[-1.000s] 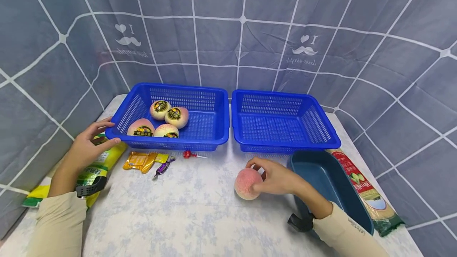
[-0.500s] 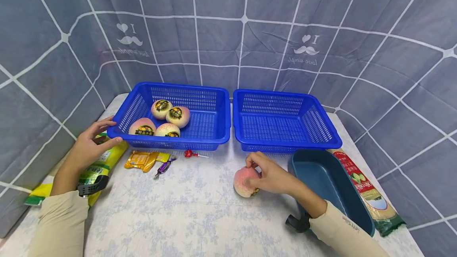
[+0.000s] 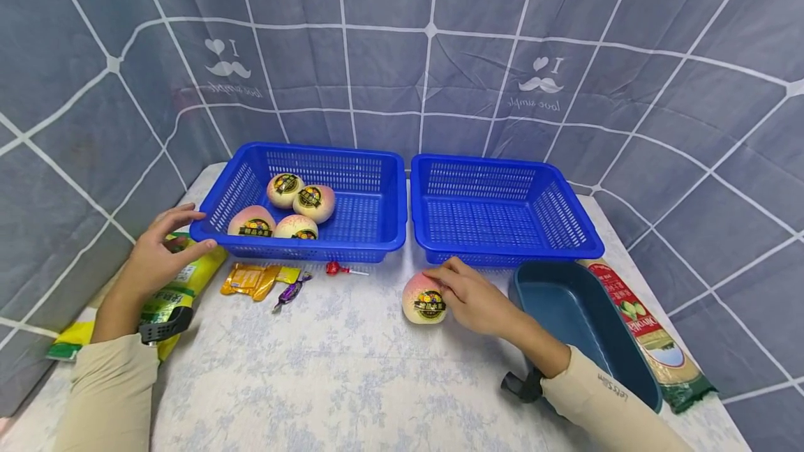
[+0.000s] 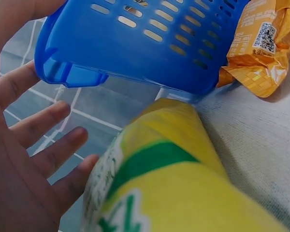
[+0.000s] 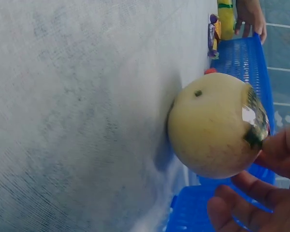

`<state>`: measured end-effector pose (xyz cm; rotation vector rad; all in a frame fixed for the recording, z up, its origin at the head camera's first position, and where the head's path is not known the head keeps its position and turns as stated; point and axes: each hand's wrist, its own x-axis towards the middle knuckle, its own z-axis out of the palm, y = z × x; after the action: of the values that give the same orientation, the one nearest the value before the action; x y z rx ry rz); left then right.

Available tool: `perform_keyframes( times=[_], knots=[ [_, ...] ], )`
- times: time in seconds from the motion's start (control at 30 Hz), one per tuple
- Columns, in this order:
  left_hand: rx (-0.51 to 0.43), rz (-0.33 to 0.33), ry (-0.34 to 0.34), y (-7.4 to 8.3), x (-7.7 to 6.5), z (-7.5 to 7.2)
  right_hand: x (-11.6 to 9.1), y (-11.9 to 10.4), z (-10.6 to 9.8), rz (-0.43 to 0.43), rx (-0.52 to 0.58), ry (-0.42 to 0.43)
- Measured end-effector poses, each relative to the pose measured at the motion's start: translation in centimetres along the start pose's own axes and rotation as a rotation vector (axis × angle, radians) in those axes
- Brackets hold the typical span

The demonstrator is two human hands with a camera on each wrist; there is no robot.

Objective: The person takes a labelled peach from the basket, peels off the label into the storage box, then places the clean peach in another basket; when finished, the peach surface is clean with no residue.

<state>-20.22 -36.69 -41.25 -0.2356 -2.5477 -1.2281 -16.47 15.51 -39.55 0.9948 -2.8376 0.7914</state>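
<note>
In the head view my right hand pinches a pink and cream peach by its upper right side, in front of the gap between two blue baskets. A black sticker with gold lettering shows on the peach's near side. The right wrist view shows its pale end with a small dark stem spot, close to the tablecloth. My left hand touches the near left corner of the left blue basket, its other fingers spread and relaxed in the left wrist view. Several stickered peaches lie in that basket.
A second blue basket stands to the right, with a dark teal bin before it. A red and tan packet lies beyond the bin. Orange wrapped snacks, a purple candy, a red lollipop and a yellow-green bag lie left.
My right hand has turned the peach so its sticker faces the head camera, and moved it slightly away from me and left. The left hand stays at the basket corner.
</note>
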Motion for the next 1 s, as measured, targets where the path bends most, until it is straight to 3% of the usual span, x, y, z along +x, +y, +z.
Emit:
perform_keyframes(
  times=[0.13, 0.23, 0.33, 0.4, 0.47, 0.53, 0.6, 0.67, 0.77, 0.9, 1.0],
  knots=[
    [0.052, 0.083, 0.1, 0.5, 0.4, 0.2, -0.1, 0.3, 0.0, 0.035, 0.009, -0.028],
    [0.074, 0.259, 0.238, 2.2, 0.8, 0.6, -0.1, 0.4, -0.1, 0.047, 0.028, -0.029],
    [0.009, 0.508, 0.323, 5.7, 1.1, 2.2, -0.1, 0.5, 0.0, 0.053, 0.041, -0.02],
    [-0.088, 0.658, 0.265, 8.9, 0.7, 4.4, -0.1, 0.5, 0.0, 0.06, 0.048, -0.011],
    [-0.202, 0.749, 0.104, 12.0, -0.2, 7.5, 0.0, 0.5, 0.0, 0.065, 0.059, 0.004],
    [-0.288, 0.742, -0.1, 14.5, -1.5, 11.3, 0.1, 0.5, 0.0, 0.067, 0.077, 0.026],
    [-0.309, 0.646, -0.283, 16.2, -3.0, 15.0, 0.1, 0.6, 0.0, 0.063, 0.093, 0.044],
    [-0.298, 0.537, -0.397, 17.0, -4.0, 18.2, 0.1, 0.6, -0.1, 0.061, 0.106, 0.057],
    [-0.239, 0.411, -0.454, 17.1, -4.3, 21.9, 0.1, 0.7, -0.1, 0.06, 0.124, 0.059],
    [-0.237, 0.354, -0.478, 16.2, -3.4, 24.9, 0.2, 0.7, -0.1, 0.072, 0.159, 0.063],
    [-0.327, 0.347, -0.496, 15.4, -2.8, 26.1, 0.3, 0.6, -0.1, 0.086, 0.19, 0.071]
  ],
)
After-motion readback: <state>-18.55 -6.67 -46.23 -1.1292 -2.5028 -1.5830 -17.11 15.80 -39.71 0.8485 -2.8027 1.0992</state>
